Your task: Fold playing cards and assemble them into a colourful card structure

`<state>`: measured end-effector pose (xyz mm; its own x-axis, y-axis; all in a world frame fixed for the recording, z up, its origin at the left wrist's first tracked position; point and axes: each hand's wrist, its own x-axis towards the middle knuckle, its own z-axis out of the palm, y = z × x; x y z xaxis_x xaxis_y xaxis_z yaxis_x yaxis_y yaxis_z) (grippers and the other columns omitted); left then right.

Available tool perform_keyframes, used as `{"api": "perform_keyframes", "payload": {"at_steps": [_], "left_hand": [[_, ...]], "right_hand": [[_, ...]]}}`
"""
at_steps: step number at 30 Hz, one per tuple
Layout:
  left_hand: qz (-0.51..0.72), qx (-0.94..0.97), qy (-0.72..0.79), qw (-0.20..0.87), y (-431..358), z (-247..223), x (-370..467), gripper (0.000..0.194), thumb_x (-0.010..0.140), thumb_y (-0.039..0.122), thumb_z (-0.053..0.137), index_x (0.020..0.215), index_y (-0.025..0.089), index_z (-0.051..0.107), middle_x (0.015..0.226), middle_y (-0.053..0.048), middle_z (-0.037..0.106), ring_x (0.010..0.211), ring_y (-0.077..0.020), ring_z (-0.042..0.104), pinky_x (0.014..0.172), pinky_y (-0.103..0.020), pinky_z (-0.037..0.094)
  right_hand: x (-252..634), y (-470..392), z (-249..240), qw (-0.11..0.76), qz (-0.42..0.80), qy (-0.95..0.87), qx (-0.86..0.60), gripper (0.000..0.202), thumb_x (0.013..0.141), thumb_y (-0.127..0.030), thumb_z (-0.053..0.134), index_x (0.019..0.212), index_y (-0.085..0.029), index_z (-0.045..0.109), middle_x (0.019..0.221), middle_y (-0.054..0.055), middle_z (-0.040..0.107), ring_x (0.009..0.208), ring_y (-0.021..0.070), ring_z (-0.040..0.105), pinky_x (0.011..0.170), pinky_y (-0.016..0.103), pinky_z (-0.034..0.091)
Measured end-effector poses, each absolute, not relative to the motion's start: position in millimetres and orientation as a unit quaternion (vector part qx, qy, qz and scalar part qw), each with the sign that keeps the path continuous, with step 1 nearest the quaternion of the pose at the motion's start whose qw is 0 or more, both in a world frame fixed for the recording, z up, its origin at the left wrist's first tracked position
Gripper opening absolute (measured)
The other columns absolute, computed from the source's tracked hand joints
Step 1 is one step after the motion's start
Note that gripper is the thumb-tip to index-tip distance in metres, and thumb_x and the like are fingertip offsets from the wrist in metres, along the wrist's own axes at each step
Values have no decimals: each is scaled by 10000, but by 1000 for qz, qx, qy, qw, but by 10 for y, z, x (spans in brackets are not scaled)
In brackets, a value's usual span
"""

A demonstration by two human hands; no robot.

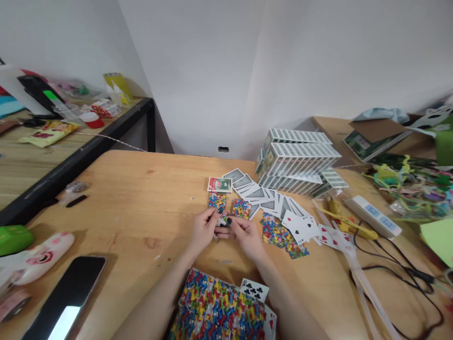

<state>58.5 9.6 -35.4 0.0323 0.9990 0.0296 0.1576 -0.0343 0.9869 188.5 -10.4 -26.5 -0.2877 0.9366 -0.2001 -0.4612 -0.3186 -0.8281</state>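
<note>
My left hand [205,228] and my right hand [245,234] meet over the middle of the table, fingers pinched together. Between them is a small card-like piece [222,221] with white, black and coloured patches, mostly covered by my fingers. Just beyond my fingertips lie small multicoloured patterned pieces [217,200], and a similar patterned piece [241,208] is by my right hand. A red and green card box [220,184] stands behind them. Close to my body, below my forearms, is a block of multicoloured patterned packs [219,307], with a ten of clubs [254,289] at its edge.
Fanned playing cards [269,198] spread rightward to face-up cards [300,227]. Stacked card boxes [300,158] stand at the back right. A power strip [373,216], yellow tool [350,222] and black cable [392,259] lie right. A phone [67,297] lies front left.
</note>
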Motion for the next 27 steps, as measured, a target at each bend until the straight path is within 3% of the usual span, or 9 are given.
{"api": "perform_keyframes", "payload": {"at_steps": [9,19,27], "left_hand": [[451,587,508,441,98,-338,603,271,816,344,427,842,136,600,755,-40,621,684,-143,561,632,-239,454],[427,650,489,396,65,-303,588,256,821,320,433,834,152,626,739,-30,638,701,-135,584,644,-222,460],[443,639,494,389,52,-281,602,243,810,299,456,825,151,648,760,-31,660,699,-133,597,645,-210,462]], "right_hand": [[1906,-78,-293,483,719,-340,-367,287,676,-394,628,873,-188,649,829,44,682,749,248,660,621,386,550],[1884,-87,-229,468,690,-369,-411,302,678,-436,603,809,-168,649,624,29,673,536,216,651,500,325,538],[1856,-102,-293,473,676,-368,-428,266,709,-384,562,863,-188,657,617,27,677,592,238,660,495,334,538]]}}
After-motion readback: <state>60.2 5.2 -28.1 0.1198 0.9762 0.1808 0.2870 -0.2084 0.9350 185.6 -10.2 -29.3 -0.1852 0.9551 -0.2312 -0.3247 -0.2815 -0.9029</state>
